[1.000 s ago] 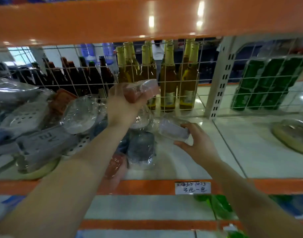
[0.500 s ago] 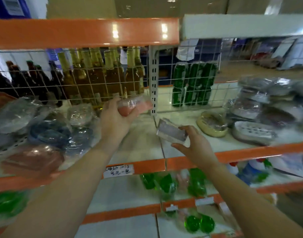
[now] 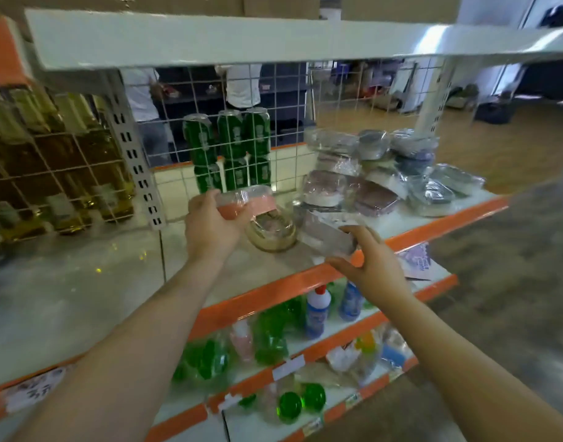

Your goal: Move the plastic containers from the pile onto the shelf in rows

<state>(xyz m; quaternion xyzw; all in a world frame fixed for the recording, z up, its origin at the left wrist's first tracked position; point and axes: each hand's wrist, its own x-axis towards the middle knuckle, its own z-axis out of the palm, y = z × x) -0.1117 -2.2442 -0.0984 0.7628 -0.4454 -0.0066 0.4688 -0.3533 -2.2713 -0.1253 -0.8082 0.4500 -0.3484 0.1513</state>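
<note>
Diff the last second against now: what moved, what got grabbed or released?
Both hands carried their loads rightward, from the pile's bay to the next one. The left hand now holds the pink container above the yellowish container on the shelf; the right hand holds the clear container at the front edge. Nothing grabbed or released; both grips unchanged.

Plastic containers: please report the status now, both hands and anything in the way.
Left hand holds pink container. Right hand holds clear container. Both above shelf, not yet placed. Yellowish container sits just beneath.
</note>
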